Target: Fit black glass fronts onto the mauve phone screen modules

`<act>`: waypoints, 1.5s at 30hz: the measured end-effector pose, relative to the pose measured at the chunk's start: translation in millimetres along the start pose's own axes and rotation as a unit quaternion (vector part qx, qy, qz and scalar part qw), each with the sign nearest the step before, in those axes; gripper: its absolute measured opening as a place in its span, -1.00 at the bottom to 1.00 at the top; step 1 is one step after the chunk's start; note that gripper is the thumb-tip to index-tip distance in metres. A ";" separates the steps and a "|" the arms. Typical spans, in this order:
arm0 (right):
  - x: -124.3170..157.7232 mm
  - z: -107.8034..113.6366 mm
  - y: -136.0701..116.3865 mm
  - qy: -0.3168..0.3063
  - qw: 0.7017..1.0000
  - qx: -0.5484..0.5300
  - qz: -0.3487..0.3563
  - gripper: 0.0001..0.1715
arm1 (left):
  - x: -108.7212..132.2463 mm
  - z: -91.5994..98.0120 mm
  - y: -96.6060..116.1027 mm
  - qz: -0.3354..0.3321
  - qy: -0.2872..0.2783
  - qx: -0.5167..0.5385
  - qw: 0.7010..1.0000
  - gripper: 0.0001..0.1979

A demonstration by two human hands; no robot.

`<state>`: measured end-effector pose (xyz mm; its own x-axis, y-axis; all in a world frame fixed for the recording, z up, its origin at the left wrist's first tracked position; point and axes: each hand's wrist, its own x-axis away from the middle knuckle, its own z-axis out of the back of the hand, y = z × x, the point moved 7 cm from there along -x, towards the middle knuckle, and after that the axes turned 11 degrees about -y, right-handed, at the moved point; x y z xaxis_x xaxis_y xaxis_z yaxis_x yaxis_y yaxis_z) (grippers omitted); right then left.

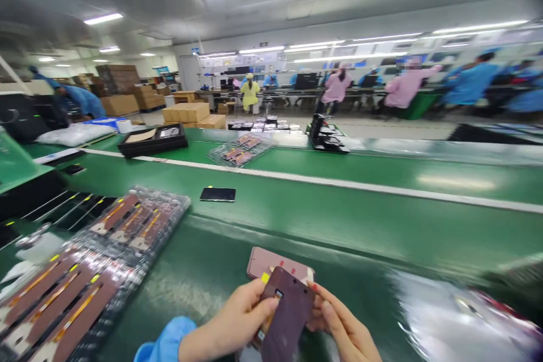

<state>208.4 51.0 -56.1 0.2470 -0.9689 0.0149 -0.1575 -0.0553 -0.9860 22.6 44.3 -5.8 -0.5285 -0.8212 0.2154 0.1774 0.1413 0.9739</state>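
Note:
A dark purplish-brown flat panel (288, 311) with small cutouts is held low in the middle of the view. My left hand (241, 314) is closed on its left edge, thumb on top, beside a small yellow tab. At the panel's right edge, my right hand (339, 322) has its fingers drawn together, touching the upper right corner. Just behind the panel, a pinkish phone-shaped piece (265, 262) with red marks lies on the green bench, partly covered by it. What lies under the panel is mostly hidden.
Clear trays of brown panels with orange strips (144, 226) fill the left. A dark phone (218, 194) lies on the green belt (360, 209). Beyond are a black tray (153, 141), another clear tray (241, 150) and a black stand (318, 133). Clear plastic (458, 322) is at right. People work farther back.

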 end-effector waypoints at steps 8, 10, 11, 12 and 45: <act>-0.2 2.9 -43.1 0.097 0.950 0.246 0.169 -0.75 | -15.9 -25.4 -38.2 0.042 -0.001 0.134 0.990 -0.41; 12.9 -7.4 -58.1 0.151 0.869 0.386 0.269 -0.78 | -18.1 -21.4 -39.1 0.028 0.020 0.125 0.992 -0.42; 20.8 -16.0 -63.6 0.168 0.822 0.442 0.317 -0.71 | -19.5 -19.3 -38.4 0.019 0.029 0.122 0.992 -0.44; 27.2 -26.0 -67.0 0.166 0.784 0.480 0.357 -0.63 | -21.1 -17.1 -36.9 0.007 0.040 0.119 0.992 -0.45; 46.9 -76.7 -90.0 0.050 0.698 0.567 0.435 -0.66 | -18.5 -33.2 -36.9 0.075 -0.044 0.395 0.915 -0.76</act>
<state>160.8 -7.9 46.1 0.4523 -0.5325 -0.7154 0.6665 0.7349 -0.1256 53.3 36.0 -48.1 -0.6183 -0.7167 0.3227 -0.3824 0.6330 0.6731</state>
